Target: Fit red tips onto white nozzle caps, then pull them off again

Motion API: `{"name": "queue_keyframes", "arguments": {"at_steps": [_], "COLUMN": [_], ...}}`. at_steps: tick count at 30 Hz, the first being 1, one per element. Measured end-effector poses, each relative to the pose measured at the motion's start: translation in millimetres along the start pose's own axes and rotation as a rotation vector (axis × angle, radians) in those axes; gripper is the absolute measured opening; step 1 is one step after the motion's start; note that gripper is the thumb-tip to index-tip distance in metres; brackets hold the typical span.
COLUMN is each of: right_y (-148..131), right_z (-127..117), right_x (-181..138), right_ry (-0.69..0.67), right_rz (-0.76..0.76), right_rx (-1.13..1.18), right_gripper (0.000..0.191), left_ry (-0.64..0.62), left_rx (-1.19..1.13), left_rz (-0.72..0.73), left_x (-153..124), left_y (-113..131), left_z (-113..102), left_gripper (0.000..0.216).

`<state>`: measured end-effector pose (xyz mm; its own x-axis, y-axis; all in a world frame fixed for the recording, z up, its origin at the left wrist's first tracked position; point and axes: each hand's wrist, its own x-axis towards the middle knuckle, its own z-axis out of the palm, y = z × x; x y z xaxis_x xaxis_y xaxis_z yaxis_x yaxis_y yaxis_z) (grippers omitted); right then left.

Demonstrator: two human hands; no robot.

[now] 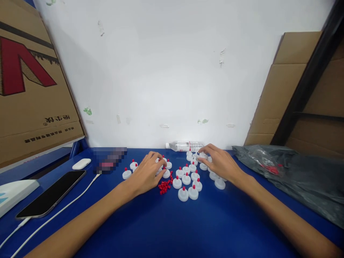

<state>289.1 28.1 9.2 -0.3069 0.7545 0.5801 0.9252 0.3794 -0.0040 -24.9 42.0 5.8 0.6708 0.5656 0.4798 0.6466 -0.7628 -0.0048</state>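
Note:
Several white plastic caps with red tips stand on the blue table in the middle. My left hand curls over the left group, thumb and forefinger bent around a white cap that they partly hide. Loose small red tips lie in a pile just below its thumb. At the right group, my right hand has its thumb and fingers closed around another white cap. More white caps sit beneath that hand, and its palm covers part of them.
A clear plastic bottle lies against the wall. Left are a phone, white cables, a white case and a large cardboard box. A grey plastic bag with a clear bag of red pieces lies right.

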Motion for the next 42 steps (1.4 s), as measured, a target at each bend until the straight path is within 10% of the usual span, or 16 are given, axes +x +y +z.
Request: {"name": "queue_keyframes", "arguments": {"at_steps": [13,26,42], "right_y": [-13,-16,-22], "right_z": [-4,-3,-3], "right_x": [0,-1,-2], "right_ry": [0.018,0.047,0.064], "right_rz": [-0.024,-0.163,-0.268], "right_rx": [0.022,0.224,0.133], "right_gripper": [0.033,0.040,0.040], "left_ry": [0.006,-0.449,-0.522], "left_rx": [-0.040,-0.038,0.038], "left_rz": [0.029,-0.011,-0.085], "left_x": [1,-5,-8], "left_y": [-1,-7,-4], "left_z": [-16,-29,-41], "left_gripper": [0.019,0.013,0.020]}}
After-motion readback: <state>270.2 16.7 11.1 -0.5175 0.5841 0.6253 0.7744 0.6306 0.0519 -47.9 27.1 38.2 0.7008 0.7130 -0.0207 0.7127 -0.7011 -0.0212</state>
